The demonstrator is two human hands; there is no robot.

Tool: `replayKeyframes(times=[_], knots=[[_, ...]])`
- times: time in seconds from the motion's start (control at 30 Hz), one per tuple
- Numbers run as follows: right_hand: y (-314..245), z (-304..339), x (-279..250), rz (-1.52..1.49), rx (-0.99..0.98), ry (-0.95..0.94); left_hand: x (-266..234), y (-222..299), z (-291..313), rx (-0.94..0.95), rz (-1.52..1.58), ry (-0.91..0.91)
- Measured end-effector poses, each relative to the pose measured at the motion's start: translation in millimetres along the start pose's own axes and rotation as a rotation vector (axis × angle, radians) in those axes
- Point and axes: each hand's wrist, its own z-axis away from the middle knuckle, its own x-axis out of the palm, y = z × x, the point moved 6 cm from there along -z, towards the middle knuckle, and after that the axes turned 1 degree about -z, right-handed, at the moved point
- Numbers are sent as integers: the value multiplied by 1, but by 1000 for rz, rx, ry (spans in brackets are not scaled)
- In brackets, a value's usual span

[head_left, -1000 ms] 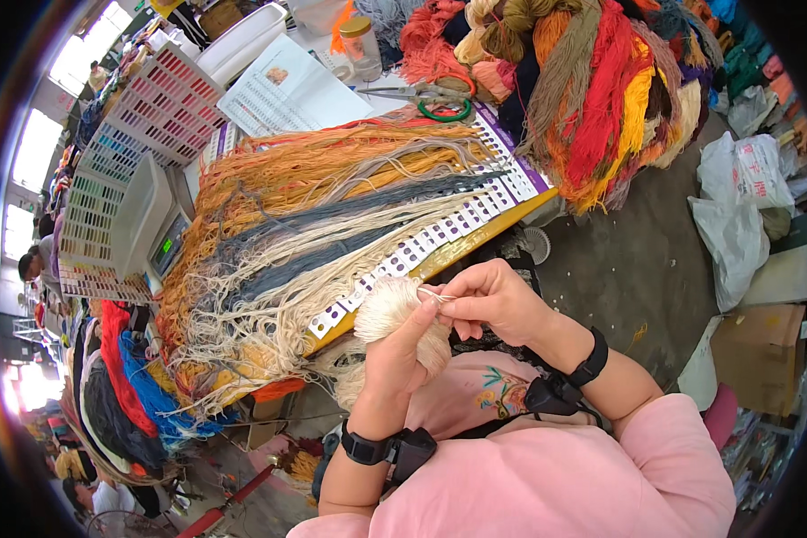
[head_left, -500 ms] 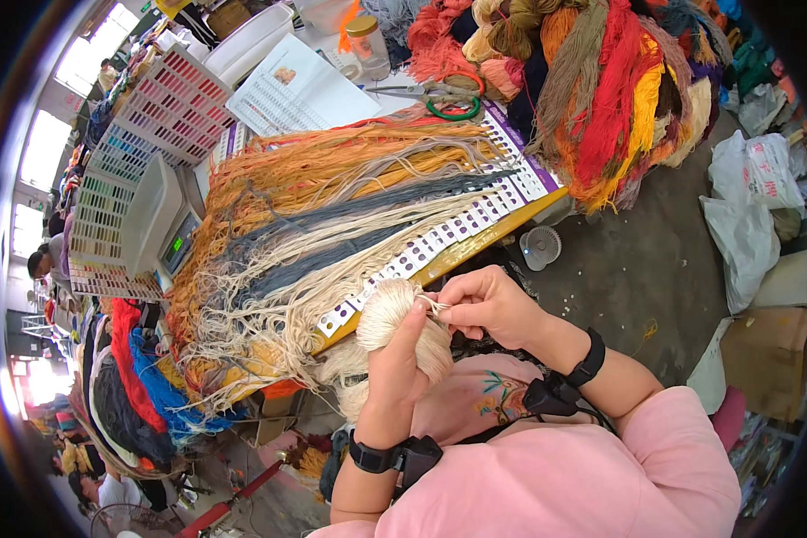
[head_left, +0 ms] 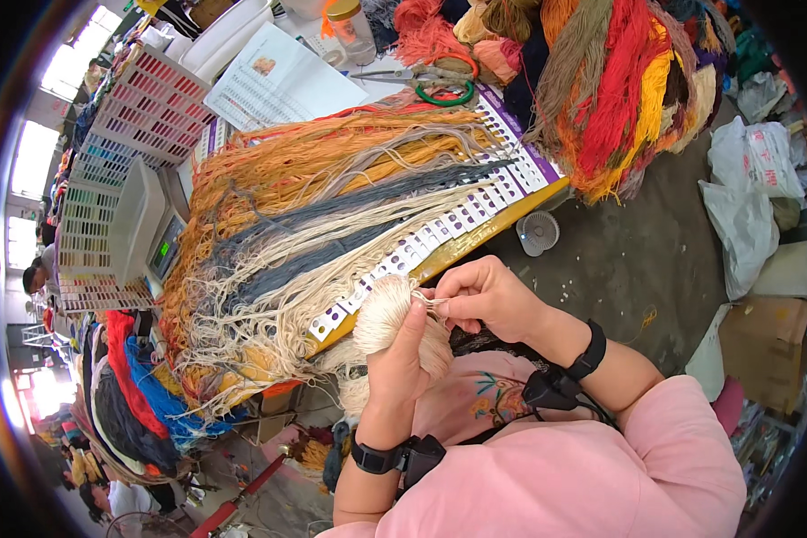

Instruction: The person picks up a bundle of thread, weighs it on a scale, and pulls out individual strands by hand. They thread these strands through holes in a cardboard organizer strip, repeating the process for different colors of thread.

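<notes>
From where I watch, the biggest thing is the long sample board [head_left: 502, 193], a slanted plank with a strip of small white and purple squares along its near edge; I place everything else by it. Across the board lie long yarn strands [head_left: 314, 215] in orange, grey and cream, fanning past its left end into loose fringes. Past the board's far right end sits a heap of yarn skeins [head_left: 619, 81] in red, yellow, olive and orange. Beyond the board's far edge rests an open booklet [head_left: 278, 85], and beside that a pair of scissors [head_left: 430, 81] with green and orange handles. Left of the board stand colour sample racks [head_left: 125, 152]. Just off the board's near edge, on the grey floor, lies a small round white fan [head_left: 538, 233].

On the near side of the board, about at its middle, my left hand [head_left: 403, 350] is wrapped around a cream yarn bundle [head_left: 381, 314] (fluffy, with its cut ends puffed upward). My right hand [head_left: 484, 296] is closed in a pinch on a few cream threads drawn from that bundle, close against the left hand's fingertips. Both wrists wear black bands.
</notes>
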Motion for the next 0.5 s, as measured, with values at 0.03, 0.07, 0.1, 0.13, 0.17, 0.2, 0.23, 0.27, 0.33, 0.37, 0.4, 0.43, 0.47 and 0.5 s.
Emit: replayKeyframes(times=[0.03,0.07,0.1,0.13,0.17,0.2,0.23,0.27,0.33,0.37,0.4,0.43,0.47,0.5], knots=[[0,-1,0,-12,-2,-3,-1,-2,-1,-6,20,-8],[0,-1,-1,-14,-1,-5,-1,-2,-2,-12,40,-17],[-1,-1,-3,-54,-3,15,-1,-2,-3,-11,38,-17],[-1,-1,-6,-93,-5,35,-3,-4,-4,-54,46,32],[1,-2,-9,-93,-8,36,-6,-6,-5,-96,54,80],[-2,-3,-13,-176,-134,24,-8,-6,-6,-96,50,74],[-9,-2,-17,-257,-262,10,-7,-3,-7,-99,263,-51],[-17,0,-19,-256,-271,13,-6,4,-6,-104,476,-179],[-35,9,-19,-689,-163,-138,-21,30,-4,-170,980,-311],[-45,15,-32,-677,-224,-165,-42,48,-1,14,1107,-240],[-57,20,-51,-664,-326,-188,-93,60,2,190,827,-73],[-73,29,-71,-607,-329,-104,-102,74,8,160,958,-26],[-96,39,-99,-542,-408,73,-153,89,18,209,1072,-39],[-121,45,-135,-599,-550,207,-179,85,29,255,523,556]])
